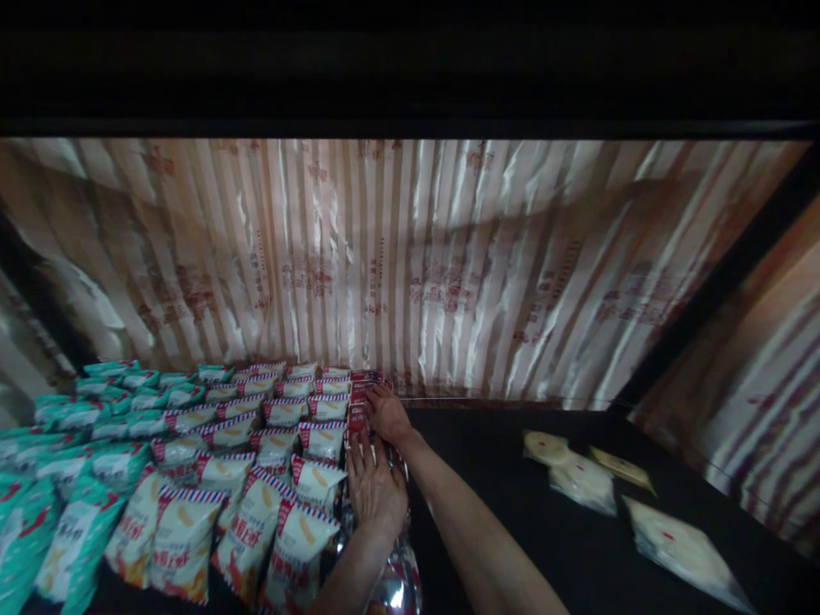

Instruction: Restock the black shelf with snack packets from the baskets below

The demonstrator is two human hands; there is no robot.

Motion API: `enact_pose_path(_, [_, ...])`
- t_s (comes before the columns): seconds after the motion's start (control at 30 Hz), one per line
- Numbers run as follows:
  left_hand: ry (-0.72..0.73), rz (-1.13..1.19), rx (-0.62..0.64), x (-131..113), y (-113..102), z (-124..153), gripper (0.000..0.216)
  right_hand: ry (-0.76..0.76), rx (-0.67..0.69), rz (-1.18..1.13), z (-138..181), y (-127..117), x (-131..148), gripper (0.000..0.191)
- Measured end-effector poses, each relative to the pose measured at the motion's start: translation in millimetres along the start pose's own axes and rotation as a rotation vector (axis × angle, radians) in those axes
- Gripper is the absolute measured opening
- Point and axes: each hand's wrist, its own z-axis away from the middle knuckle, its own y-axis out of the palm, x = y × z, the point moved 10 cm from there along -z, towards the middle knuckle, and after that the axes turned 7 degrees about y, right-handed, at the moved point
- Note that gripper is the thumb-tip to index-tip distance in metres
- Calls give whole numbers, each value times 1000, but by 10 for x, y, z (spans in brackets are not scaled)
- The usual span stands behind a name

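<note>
A column of red packets (357,417) runs back along the right end of rows of snack bags. My left hand (377,491) lies flat over the nearer part of this column, fingers stretched forward and slightly apart. Farther back, my right hand (389,415) rests on the red packets from the right side, its fingers bent a little and spread. Neither hand visibly grips a packet. Shiny wrapping (398,576) shows beneath and in front of my left wrist; what it holds is hidden. Cream-coloured snack bags (320,440) with striped tops stand directly left of my hands.
Teal snack bags (80,534) fill the far left in rows. On the black surface (487,478) to the right lie clear packs of pale round food (582,480), a yellowish flat pack (621,468) and another clear pack (679,542). Printed foil sheeting (436,256) hangs behind, under a dark beam (410,77).
</note>
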Motion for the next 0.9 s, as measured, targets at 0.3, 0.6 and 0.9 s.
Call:
enact_pose_path(0.3, [15,41,-23,-106,-135,84,46,19,-158,-167,216,-203,-103,33])
enact_pose_path(0.6, [72,201,58,-370,-323,614,48,255,-153,-301,1013,-395,-292,37])
enact_pose_path(0.9, [228,334,185,-573,-302,1592,46,307,-378,-425,2198,-630,-325,37])
